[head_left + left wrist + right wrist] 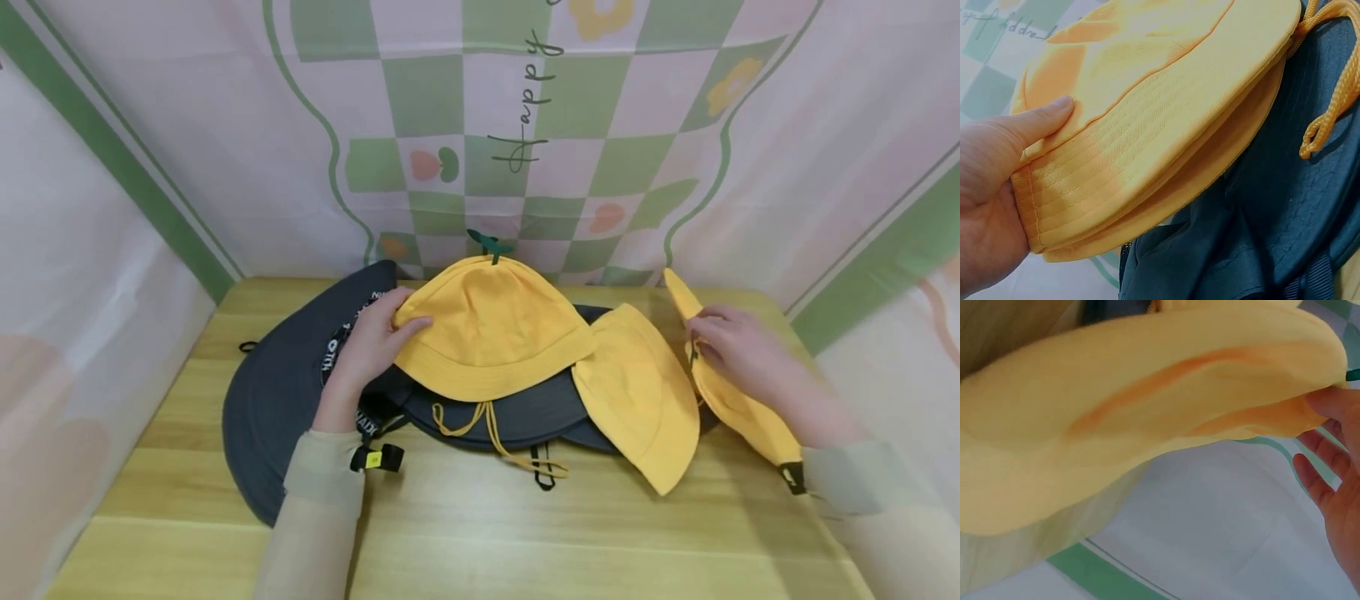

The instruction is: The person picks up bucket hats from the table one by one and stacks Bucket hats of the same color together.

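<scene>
My left hand (372, 340) pinches the left end of a folded yellow bucket hat (487, 312), thumb on the outside. In the left wrist view its stitched brim (1104, 181) shows as two layers held together. A green sprout (492, 246) stands on its crown, and a yellow cord (495, 437) hangs below. Over at the right, my right hand (738, 346) grips another yellow hat (746, 417), tilted up on its side. The right wrist view shows thumb and fingers at that hat's edge (1310, 419). Between the two lies a third yellow hat (637, 392).
Dark navy hats lie under the yellow ones, and a wide-brimmed dark hat (277, 408) with lettered trim rests at the left. A black strap with a yellow tag (377, 457) is by my left wrist. Behind the wooden table (450, 542) hangs a checkered curtain (495, 100).
</scene>
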Demonstrator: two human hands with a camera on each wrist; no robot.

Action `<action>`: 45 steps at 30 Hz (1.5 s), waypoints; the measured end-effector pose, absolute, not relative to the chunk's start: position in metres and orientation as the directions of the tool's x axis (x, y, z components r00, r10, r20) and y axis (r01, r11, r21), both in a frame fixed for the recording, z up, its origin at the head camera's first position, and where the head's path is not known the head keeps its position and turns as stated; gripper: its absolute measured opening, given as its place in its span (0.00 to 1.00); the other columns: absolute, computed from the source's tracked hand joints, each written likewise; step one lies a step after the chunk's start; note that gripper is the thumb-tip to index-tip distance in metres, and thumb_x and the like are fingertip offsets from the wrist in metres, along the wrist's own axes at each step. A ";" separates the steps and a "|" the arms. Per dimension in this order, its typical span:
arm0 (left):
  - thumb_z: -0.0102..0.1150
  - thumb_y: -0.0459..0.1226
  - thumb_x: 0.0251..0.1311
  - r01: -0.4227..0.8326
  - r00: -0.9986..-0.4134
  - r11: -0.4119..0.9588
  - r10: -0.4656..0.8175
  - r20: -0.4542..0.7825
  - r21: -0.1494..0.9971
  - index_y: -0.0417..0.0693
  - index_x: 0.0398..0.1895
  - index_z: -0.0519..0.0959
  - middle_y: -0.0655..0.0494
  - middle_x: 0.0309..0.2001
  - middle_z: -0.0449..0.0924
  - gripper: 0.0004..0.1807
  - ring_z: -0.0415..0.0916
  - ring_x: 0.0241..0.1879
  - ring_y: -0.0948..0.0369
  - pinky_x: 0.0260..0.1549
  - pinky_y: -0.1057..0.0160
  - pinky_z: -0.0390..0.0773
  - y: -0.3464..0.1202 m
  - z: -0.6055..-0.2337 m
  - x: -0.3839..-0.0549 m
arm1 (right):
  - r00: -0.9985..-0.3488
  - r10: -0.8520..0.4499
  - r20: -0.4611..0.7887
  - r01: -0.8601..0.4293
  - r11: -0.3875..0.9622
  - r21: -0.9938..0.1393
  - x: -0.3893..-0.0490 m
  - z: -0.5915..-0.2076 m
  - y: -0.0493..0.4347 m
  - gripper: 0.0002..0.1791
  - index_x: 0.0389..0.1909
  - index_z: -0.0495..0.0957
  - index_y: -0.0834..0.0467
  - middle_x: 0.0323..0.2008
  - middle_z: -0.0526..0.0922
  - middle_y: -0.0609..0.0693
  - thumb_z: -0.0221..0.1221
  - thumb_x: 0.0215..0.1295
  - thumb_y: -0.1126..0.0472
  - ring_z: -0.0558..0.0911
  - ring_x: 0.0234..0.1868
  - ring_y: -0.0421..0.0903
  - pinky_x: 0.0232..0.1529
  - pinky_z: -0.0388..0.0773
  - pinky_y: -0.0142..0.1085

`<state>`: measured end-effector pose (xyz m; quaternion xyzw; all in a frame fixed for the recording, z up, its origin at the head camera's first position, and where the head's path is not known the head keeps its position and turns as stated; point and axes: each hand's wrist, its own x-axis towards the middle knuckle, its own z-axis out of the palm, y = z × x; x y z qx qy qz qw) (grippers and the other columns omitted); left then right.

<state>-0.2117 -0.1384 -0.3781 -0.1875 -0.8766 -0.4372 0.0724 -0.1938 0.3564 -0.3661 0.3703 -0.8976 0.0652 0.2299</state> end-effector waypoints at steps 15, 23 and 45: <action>0.61 0.43 0.67 0.393 -0.920 0.571 0.242 0.310 0.721 0.44 0.55 0.76 0.47 0.46 0.81 0.18 0.75 0.39 0.53 0.39 0.57 0.71 -0.135 -0.377 -0.210 | -0.636 -0.508 0.581 -0.660 0.748 -0.070 -0.188 -0.349 0.354 0.24 0.33 0.80 0.63 0.34 0.87 0.58 0.70 0.33 0.86 0.81 0.36 0.54 0.49 0.68 0.19; 0.60 0.43 0.68 0.385 -0.923 0.581 0.230 0.309 0.717 0.42 0.57 0.75 0.44 0.51 0.81 0.20 0.77 0.45 0.51 0.44 0.54 0.74 -0.133 -0.377 -0.209 | -0.714 -0.384 0.585 -0.572 0.801 -0.173 -0.183 -0.340 0.345 0.17 0.38 0.81 0.61 0.44 0.87 0.63 0.66 0.49 0.81 0.80 0.55 0.34 0.60 0.53 0.08; 0.52 0.43 0.74 0.418 -0.908 0.587 0.239 0.345 0.693 0.41 0.61 0.73 0.43 0.54 0.80 0.20 0.77 0.50 0.49 0.52 0.48 0.75 -0.132 -0.379 -0.210 | -0.822 -0.270 0.502 -0.474 0.813 -0.339 -0.180 -0.322 0.320 0.06 0.44 0.73 0.70 0.50 0.84 0.67 0.48 0.72 0.74 0.81 0.42 0.45 0.43 0.66 0.14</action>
